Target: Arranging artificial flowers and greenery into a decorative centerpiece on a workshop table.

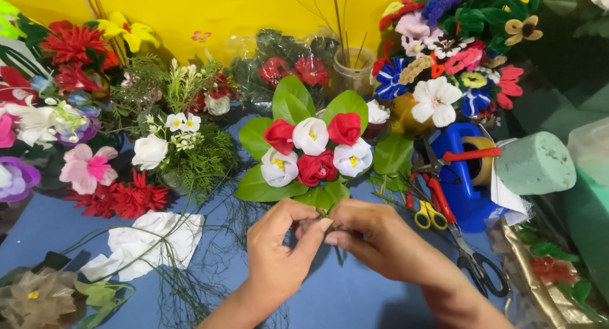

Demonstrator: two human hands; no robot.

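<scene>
A small bouquet [311,154] of red and white artificial flowers ringed with broad green leaves lies at the middle of the blue table [355,291]. My left hand [282,243] and my right hand [374,237] meet at its base, fingertips pinched together on the stems just below the lowest leaf [323,196]. The stems themselves are mostly hidden under my fingers.
Artificial flower bunches crowd the left and back, with a colourful bouquet [444,56] at the back right. Black scissors [472,259], red pliers [438,196], a blue tape dispenser [466,170] and green foam blocks [533,164] lie right. White cloth [149,243] and loose green sprigs lie left.
</scene>
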